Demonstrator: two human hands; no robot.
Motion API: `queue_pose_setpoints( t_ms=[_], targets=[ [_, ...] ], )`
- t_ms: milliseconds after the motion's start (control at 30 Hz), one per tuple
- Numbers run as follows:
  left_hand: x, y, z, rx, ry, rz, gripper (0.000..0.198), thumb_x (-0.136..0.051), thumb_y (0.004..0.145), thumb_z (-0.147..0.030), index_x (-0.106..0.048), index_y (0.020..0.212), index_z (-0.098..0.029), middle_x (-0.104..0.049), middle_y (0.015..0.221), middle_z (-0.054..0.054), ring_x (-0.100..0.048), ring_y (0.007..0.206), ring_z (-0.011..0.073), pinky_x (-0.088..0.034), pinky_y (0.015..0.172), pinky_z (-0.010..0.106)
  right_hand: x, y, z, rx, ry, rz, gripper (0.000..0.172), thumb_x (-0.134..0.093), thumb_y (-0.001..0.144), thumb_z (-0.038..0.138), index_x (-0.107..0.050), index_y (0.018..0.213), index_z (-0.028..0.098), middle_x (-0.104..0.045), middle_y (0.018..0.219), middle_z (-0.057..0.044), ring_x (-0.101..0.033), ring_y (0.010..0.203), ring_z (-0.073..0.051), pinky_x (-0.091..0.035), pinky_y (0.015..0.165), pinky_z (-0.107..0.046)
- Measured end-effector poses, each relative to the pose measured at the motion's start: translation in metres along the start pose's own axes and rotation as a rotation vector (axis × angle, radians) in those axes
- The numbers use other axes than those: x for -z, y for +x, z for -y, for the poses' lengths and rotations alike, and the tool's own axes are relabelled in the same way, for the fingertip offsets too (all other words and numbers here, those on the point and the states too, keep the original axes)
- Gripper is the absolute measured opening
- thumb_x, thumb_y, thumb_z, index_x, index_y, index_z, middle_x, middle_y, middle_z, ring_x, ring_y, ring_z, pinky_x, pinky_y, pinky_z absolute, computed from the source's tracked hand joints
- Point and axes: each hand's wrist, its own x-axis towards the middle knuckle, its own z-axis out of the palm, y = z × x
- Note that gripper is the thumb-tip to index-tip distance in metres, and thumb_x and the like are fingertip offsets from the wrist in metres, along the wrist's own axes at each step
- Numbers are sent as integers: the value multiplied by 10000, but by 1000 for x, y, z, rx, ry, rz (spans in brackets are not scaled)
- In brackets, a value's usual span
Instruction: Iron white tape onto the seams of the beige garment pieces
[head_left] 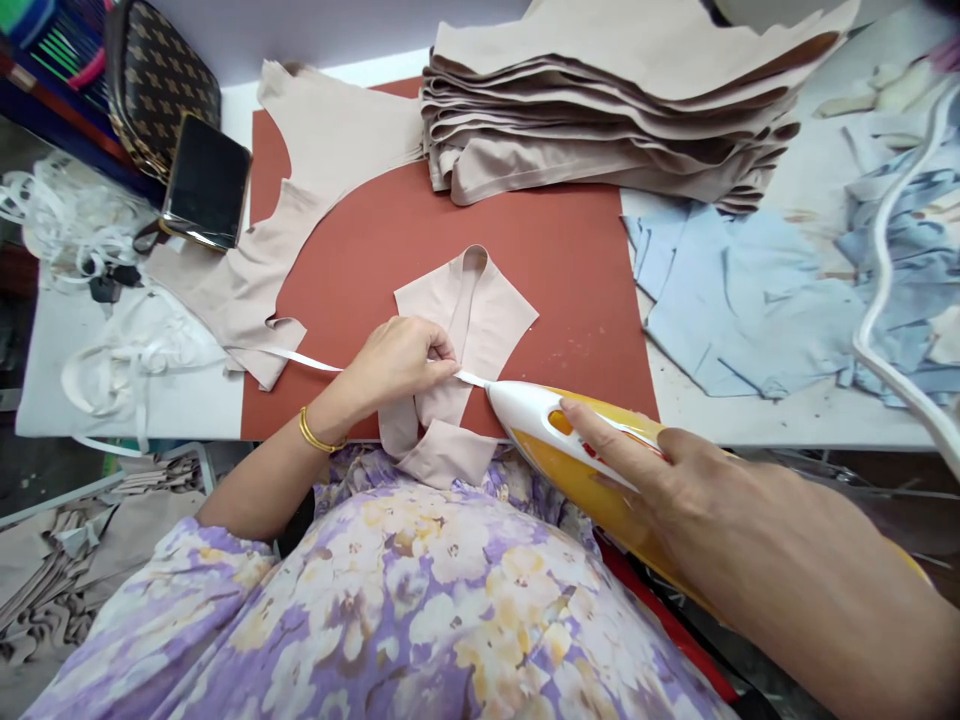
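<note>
My left hand (pixel 409 360) pinches a narrow white tape (pixel 300 358) over a beige fabric piece (pixel 495 310). The tape trails left from my fingers, and a short end of it runs right to the tip of a yellow and white iron (pixel 585 430). My right hand (pixel 675 490) is wrapped round the iron's handle, its index finger stretched along the top. The fabric piece lies on a reddish-brown mat (pixel 570 260), its lower part folded and hanging over the table's front edge. My palm and thumb on the iron are hidden.
A thick stack of beige fabric (pixel 600 110) stands at the back. Light blue cut pieces (pixel 750 300) lie right, beside a white cord (pixel 881 270). More beige fabric (pixel 337 130), a phone (pixel 206 180), a patterned bag (pixel 161 80) and tangled white tape (pixel 75 215) are left.
</note>
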Motion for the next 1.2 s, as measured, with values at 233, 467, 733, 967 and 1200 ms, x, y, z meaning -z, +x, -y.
queue_pose_setpoints(
  t_ms=[233, 467, 733, 967, 1200],
  targets=[
    [-11, -2, 13, 56, -46, -9, 138, -648, 802, -257, -755, 792, -170, -753, 831, 35, -621, 693, 143, -405, 640, 258, -5, -7, 1, -31, 23, 59, 671, -348, 714, 86, -536, 1348, 203, -493, 620, -55, -326, 309, -143, -170, 398, -314],
    [-19, -8, 15, 82, -5, -53, 145, -636, 812, -272, -751, 812, -184, -753, 829, 39, -638, 734, 173, -414, 676, 282, -2, -4, 0, -10, 43, 24, 770, -369, 704, 100, -422, 1463, 220, -442, 572, -26, -275, 309, -144, -132, 406, -316],
    [-23, -10, 14, 104, 14, -43, 148, -626, 835, -261, -754, 842, -186, -763, 883, 56, -679, 837, 214, -459, 755, 312, -10, 8, -5, 37, 58, 4, 676, -383, 724, 136, -479, 1390, 200, -457, 600, -40, -297, 333, -149, -149, 387, -300],
    [-24, -9, 14, 90, 53, -33, 168, -616, 866, -267, -754, 877, -172, -764, 918, 71, -692, 881, 235, -483, 782, 330, -8, 25, 1, 82, 39, 27, 791, -399, 662, 97, -448, 1444, 201, -492, 606, -51, -324, 321, -147, -138, 374, -274],
    [-17, -15, 19, -26, -1, 1, 103, -656, 864, -215, -732, 915, -167, -749, 942, 54, -675, 871, 205, -491, 786, 318, 8, 28, 11, 64, -31, 259, 828, -473, 559, 9, -543, 1375, 137, -483, 614, -27, -399, 315, -155, -238, 331, -254]
  ],
)
